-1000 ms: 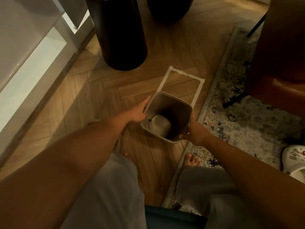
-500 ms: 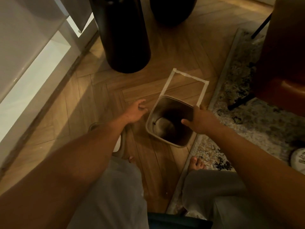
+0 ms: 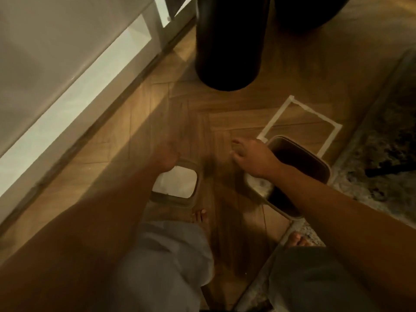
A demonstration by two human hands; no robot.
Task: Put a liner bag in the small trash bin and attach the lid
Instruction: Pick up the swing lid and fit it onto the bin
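Right hand (image 3: pixel 254 157): one, empty, fingers loosely spread and curled, palm down, hovering over the near-left corner of the bin's rim; whether it touches the rim cannot be told. Left hand (image 3: pixel 167 157): one, motion-blurred, at the far edge of the lid; its grasp cannot be made out, nor whether it touches the lid. Bin (image 3: pixel 315 167): one, small, rectangular with rounded corners, light-walled with a dark interior, standing open-topped on the floor just below and right of the right hand, partly hidden by the right forearm; a pale patch shows inside at its near-left side, too unclear to name. Lid (image 3: pixel 177 183): one, a rounded-rectangle frame with a pale centre, lying flat on the floor left of the bin and apart from it, directly under the left wrist. Tape outline (image 3: pixel 279 115): one, pale, rectangular, stuck on the floor beyond the bin, its near part covered by the bin. Floor (image 3: pixel 139 131): wood, herringbone pattern. Rug (image 3: pixel 371 158): one, patterned, right of the bin, its edge beside the bin's right wall. Dark cylinders: two, the nearer (image 3: pixel 227 41) upright beyond the hands, the second (image 3: pixel 310 12) cut off at the top edge. Bare feet: two, left (image 3: pixel 200 215) and right (image 3: pixel 297 240), below the lid and bin.
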